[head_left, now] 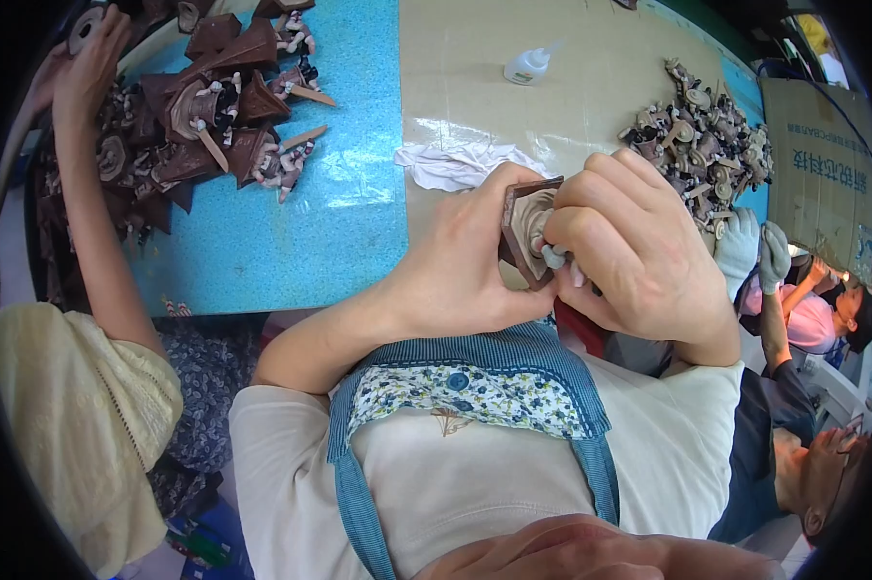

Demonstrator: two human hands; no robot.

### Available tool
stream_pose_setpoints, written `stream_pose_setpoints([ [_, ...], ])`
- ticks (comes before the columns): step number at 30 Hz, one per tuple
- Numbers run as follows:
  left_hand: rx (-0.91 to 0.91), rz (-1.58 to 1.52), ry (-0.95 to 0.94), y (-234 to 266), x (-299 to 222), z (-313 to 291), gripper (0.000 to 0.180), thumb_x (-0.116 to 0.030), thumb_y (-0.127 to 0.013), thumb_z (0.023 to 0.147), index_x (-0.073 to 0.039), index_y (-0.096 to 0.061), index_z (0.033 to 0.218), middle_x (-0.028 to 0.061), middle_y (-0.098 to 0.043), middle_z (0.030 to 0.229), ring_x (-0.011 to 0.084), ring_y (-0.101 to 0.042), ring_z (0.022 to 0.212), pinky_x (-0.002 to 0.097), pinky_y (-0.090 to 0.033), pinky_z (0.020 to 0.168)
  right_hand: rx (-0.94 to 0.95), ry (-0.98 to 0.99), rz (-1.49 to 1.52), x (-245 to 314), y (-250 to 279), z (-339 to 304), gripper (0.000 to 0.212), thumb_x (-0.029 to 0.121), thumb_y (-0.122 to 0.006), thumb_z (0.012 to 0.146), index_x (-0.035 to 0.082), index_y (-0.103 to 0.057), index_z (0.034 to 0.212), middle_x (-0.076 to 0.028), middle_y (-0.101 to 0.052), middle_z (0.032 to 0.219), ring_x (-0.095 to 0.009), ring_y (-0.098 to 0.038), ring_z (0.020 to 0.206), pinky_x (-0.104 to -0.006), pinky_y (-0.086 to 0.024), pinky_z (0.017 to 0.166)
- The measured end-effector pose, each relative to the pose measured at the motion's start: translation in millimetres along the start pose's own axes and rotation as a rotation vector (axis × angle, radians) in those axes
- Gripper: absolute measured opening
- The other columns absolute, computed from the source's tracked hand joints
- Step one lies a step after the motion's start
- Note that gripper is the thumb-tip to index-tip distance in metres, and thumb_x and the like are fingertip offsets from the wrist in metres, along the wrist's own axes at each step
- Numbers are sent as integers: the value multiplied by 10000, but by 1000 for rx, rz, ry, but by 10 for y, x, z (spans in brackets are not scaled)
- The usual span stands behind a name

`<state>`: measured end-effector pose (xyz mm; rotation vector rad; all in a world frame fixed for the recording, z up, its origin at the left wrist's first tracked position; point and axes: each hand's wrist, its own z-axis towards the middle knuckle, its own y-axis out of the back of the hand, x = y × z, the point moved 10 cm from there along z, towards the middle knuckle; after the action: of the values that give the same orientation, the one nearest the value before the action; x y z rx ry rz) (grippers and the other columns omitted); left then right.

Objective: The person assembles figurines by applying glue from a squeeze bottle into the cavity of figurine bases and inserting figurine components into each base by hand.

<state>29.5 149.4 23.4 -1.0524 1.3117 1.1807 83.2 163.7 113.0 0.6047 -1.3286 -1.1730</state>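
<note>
My left hand (446,266) is closed around a brown angular figurine base (515,253) with a beige swirled relief on its face, held tilted above the near edge of the table. My right hand (639,251) comes over from the right with its fingers bent. Between those fingers is a small figurine part (554,257), pale grey and whitish where it shows, pressed against or very close to the beige relief. Most of this part is hidden by my fingers, so I cannot tell whether the two pieces touch.
A white squeeze bottle (528,68) and a crumpled white cloth (460,166) lie ahead. Brown figurines (199,106) are heaped on the left, small figure parts (712,145) on the right. A co-worker's hand (93,63) works at far left; gloved hands (741,246) and a cardboard box (832,159) are right.
</note>
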Motion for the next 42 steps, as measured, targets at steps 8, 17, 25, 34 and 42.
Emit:
stream_pose_setpoints([
  [8, 32, -2, -103, -27, -58, -23, 629, -160, -797, 640, -2, -457, 1145, 178, -633, 926, 312, -671, 854, 367, -530, 743, -90, 110, 217, 25, -50, 6, 295, 73, -658, 553, 24, -455, 763, -94, -439, 755, -270, -495, 650, -374, -418, 551],
  [17, 63, -100, -49, -75, 23, -17, 606, -141, -781, 622, 0, -467, 1120, 150, -627, 910, 264, -669, 837, 355, -527, 744, -93, 98, 298, 0, -96, -33, 353, 27, -679, 541, 23, -467, 823, -109, -445, 779, -298, -511, 680, -398, -438, 588],
  [25, 39, -27, -101, -61, 94, -2, 639, -163, -790, 648, 6, -442, 1156, 142, -631, 920, 268, -673, 853, 345, -533, 762, -82, 0, 299, -171, -136, -91, 315, 28, -693, 672, 15, -516, 933, -133, -513, 849, -310, -522, 741, -376, -437, 627],
  [34, -131, 256, -169, 19, 13, -63, 663, -225, -812, 663, 11, -442, 1160, 184, -653, 933, 346, -683, 802, 397, -546, 700, -217, -166, 237, -209, -251, -194, 228, 100, -673, 790, 4, -510, 918, -135, -495, 804, -305, -534, 648, -396, -442, 578],
  [42, -175, 257, -162, 93, 42, -43, 649, -239, -817, 665, -4, -449, 1145, 182, -654, 923, 346, -684, 803, 401, -543, 703, -227, -285, 375, -368, -294, -162, 225, 96, -642, 840, -16, -486, 958, -171, -528, 828, -363, -575, 700, -403, -463, 612],
])
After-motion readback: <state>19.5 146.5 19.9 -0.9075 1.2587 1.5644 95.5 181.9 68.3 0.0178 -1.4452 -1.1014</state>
